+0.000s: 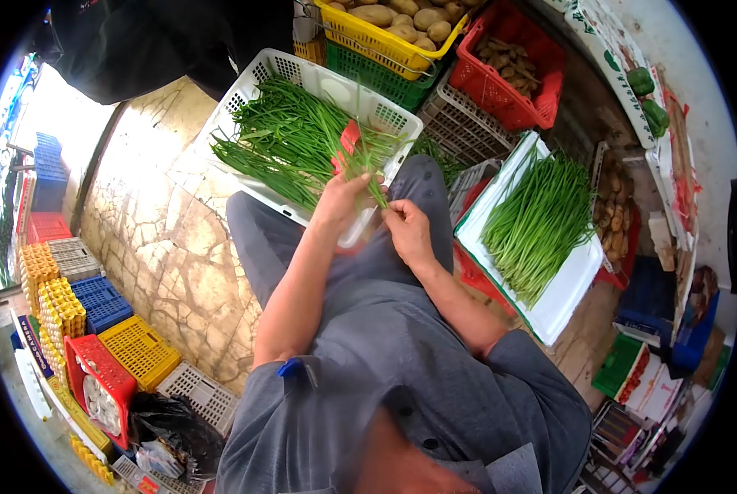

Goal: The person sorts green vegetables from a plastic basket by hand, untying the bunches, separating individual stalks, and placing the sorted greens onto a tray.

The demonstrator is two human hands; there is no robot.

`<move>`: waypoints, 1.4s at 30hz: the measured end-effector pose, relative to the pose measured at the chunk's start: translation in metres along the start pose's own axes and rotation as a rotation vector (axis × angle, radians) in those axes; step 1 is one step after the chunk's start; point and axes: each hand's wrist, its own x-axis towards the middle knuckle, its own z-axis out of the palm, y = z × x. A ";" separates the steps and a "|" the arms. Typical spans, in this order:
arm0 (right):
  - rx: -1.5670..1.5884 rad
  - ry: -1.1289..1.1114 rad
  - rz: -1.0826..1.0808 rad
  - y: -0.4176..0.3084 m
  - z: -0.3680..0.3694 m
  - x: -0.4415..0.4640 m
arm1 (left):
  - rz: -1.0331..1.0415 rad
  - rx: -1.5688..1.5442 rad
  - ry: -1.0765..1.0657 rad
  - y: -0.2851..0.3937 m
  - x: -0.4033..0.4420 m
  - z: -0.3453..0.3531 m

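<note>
Over my lap, my left hand [344, 200] is closed round a small bunch of garlic chives [373, 174]. The fingers of my right hand [408, 230] pinch the lower ends of the same bunch, just right of my left hand. Something red and flat [350, 137] shows by the leaves above my left hand; I cannot tell what it is. In front of my knees stands a white plastic crate [261, 66] with a heap of loose garlic chives [290, 132] in it. To my right, a neat pile of long green stalks [541, 222] lies on a white tray [562, 317].
A yellow crate of potatoes [376, 41] and a red crate of brown roots [467, 70] stand ahead. At left are stacked egg trays [55, 305], a blue crate [101, 300] and a black plastic bag [175, 432]. Another person's dark clothing [154, 49] shows at the top left.
</note>
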 end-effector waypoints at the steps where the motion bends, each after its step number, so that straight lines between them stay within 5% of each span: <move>1: 0.005 0.009 -0.012 0.004 0.001 0.001 | 0.001 0.005 0.000 0.000 0.000 0.000; 18: 0.172 0.091 0.014 0.013 0.006 0.004 | 0.046 -0.028 0.031 -0.012 0.000 -0.002; 24: 0.075 -0.042 -0.038 0.017 0.008 0.000 | 0.010 -0.152 0.047 -0.011 0.003 0.010; 30: 0.239 -0.157 0.163 -0.010 0.006 -0.011 | 0.067 0.037 0.107 -0.006 -0.001 0.021; 33: 0.074 -0.175 0.061 -0.015 0.011 -0.012 | 0.053 0.142 0.123 -0.018 0.012 0.015; 34: -0.020 -0.087 -0.166 -0.011 0.015 -0.013 | 0.035 0.143 0.160 -0.017 0.009 0.022; 35: -0.032 -0.159 0.022 -0.016 0.011 -0.014 | 0.060 0.143 0.115 -0.021 0.008 0.025; 39: -0.006 -0.065 -0.102 -0.013 -0.021 -0.017 | 0.036 0.196 -0.080 -0.020 0.002 0.055; 42: 0.341 -0.015 0.156 -0.047 -0.067 -0.029 | -0.007 0.283 -0.289 -0.021 0.006 0.080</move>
